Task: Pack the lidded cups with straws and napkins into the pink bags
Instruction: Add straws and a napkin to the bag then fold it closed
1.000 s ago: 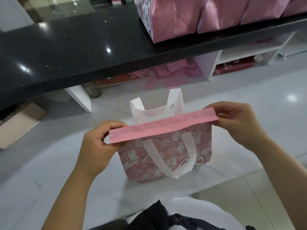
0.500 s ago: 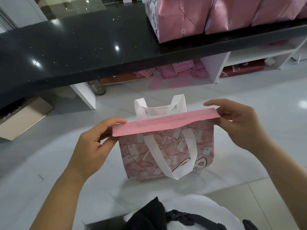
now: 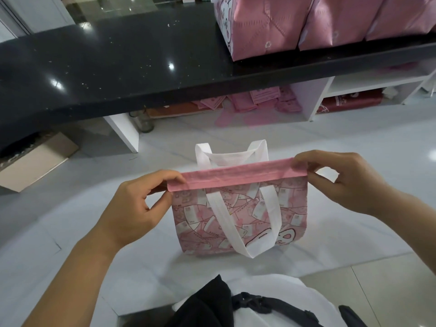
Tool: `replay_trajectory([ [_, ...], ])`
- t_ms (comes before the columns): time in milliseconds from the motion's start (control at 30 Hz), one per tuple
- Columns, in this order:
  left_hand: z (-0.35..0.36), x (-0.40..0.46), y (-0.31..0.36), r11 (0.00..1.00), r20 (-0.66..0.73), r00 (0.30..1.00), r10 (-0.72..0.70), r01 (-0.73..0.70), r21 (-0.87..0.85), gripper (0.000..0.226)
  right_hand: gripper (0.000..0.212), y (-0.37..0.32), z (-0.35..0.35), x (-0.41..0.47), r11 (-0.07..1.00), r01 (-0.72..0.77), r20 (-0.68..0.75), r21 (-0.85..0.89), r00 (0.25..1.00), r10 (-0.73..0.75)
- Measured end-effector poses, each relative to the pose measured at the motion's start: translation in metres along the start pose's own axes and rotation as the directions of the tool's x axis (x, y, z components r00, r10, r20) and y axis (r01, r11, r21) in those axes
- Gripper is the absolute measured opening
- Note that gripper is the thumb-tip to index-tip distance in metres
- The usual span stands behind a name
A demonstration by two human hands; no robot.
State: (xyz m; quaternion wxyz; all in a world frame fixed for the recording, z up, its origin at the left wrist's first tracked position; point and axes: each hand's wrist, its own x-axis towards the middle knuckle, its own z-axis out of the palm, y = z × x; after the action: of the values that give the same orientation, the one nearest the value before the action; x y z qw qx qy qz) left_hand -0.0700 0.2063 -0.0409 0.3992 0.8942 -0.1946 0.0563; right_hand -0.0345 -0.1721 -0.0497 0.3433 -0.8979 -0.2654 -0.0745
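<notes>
Hanging nearest the camera, below the pink bag [image 3: 240, 218], is a black strap with a buckle [image 3: 250, 303] against white clothing, at the bottom edge of the head view. Just above it the bag is held up flat over a pale floor [image 3: 70, 232], its printed side toward the camera (pink with a pattern of small white rectangles and a cartoon animal low on its right side). The left hand [image 3: 132, 208] pinches the bag's left top corner, thumb and forefinger closed on the plain pink rim band [image 3: 236, 179] while the other fingers curl loosely beneath. The right hand [image 3: 349, 182] pinches the right top corner the same way, fingertips folded over the band's end. Between the two hands the rim is pulled taut and closed, so what the bag holds cannot be told. One white handle [image 3: 245, 232] droops down the bag's front in a long loop; the other handle [image 3: 230, 156] stands up behind the rim. Beyond the bag a black counter [image 3: 106, 67] crosses the view on white supports. Flat pink pieces [image 3: 264, 100] lie underneath it, and a cardboard box [image 3: 35, 159] sits far left of the bag. On the counter, above and right of the bag, stand several larger pink bags [image 3: 306, 22] side by side.
</notes>
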Motion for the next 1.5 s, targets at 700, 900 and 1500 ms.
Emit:
replay_trajectory([
  [700, -0.004, 0.002, 0.022, 0.987, 0.037, 0.991, -0.129, 0.125, 0.101, 0.035, 0.034, -0.016, -0.008, -0.008, 0.97, -0.185, 0.072, 0.158, 0.982, 0.175],
  [900, 0.015, 0.027, 0.049, 0.918, 0.169, 0.985, -0.017, -0.052, 0.393, 0.017, 0.019, -0.046, 0.005, 0.02, 0.975, 0.099, 0.205, -0.199, 0.977, -0.058],
  [1500, 0.041, 0.041, 0.081, 0.825, 0.228, 0.958, 0.173, -0.267, 0.498, 0.01, 0.012, -0.071, 0.028, 0.029, 0.88, 0.325, 0.156, -0.347, 0.945, -0.287],
])
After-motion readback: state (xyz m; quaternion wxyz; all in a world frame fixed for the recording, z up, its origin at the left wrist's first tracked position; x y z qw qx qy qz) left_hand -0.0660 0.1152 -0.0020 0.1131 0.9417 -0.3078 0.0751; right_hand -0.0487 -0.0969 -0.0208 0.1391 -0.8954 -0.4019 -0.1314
